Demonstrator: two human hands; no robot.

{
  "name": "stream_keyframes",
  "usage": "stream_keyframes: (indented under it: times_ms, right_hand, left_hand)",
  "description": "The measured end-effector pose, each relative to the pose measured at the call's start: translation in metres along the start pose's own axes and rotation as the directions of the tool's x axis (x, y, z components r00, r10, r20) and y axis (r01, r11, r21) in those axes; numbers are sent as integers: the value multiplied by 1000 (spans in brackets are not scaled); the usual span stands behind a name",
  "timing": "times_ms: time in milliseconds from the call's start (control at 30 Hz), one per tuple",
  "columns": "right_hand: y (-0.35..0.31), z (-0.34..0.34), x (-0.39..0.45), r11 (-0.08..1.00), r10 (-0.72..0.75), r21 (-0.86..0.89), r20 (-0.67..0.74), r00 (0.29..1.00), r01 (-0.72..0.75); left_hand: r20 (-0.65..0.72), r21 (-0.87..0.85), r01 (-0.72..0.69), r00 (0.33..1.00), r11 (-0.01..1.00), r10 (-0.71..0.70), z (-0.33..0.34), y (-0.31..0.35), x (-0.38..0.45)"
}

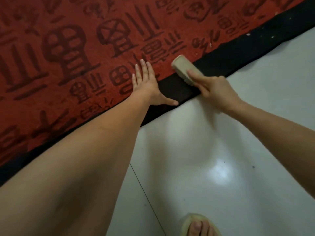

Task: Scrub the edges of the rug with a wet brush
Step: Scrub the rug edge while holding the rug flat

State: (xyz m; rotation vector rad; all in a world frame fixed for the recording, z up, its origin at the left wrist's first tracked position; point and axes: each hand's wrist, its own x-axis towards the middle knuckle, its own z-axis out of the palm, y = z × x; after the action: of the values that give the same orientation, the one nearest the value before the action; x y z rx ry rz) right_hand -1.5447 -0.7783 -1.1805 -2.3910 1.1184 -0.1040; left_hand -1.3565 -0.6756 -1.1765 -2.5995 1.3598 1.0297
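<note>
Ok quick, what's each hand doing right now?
Left hand: open, pressed flat on the red rug.
Right hand: gripping the scrub brush on the rug's black border.

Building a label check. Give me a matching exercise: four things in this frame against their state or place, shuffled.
Column 1:
1. left hand
2. right hand
3. brush
4. sandalled foot

Column 2:
A. on the rug's black border
B. on the white floor tiles
C. flat on the red rug, fingers spread
D. gripping the brush

Pairs: 1-C, 2-D, 3-A, 4-B
</note>
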Motion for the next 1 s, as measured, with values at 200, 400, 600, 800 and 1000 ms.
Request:
stream_keyframes:
  times_ms: [200,400,600,800,1000]
  right_hand:
    - [-32,28,-38,985,-144,114,99,985,132]
    - [8,-8,-18,970,238,79,-133,962,-229]
    - [-22,15,-35,997,-73,-18,61,995,74]
    - [-10,0,-29,977,208,65,-80,975,-203]
    - [-2,-12,-29,995,1,-104,31,1000,2]
  left_hand:
    - [23,25,12,1000,1000,-13,-3,2,0]
    - [39,48,25,999,999,-27,-6,3,-5]
    - [57,56,34,998,998,-37,-7,5,-7]
    - [70,74,58,996,996,-63,-9,7,-6]
    - [56,78,39,998,996,-43,-9,6,-8]
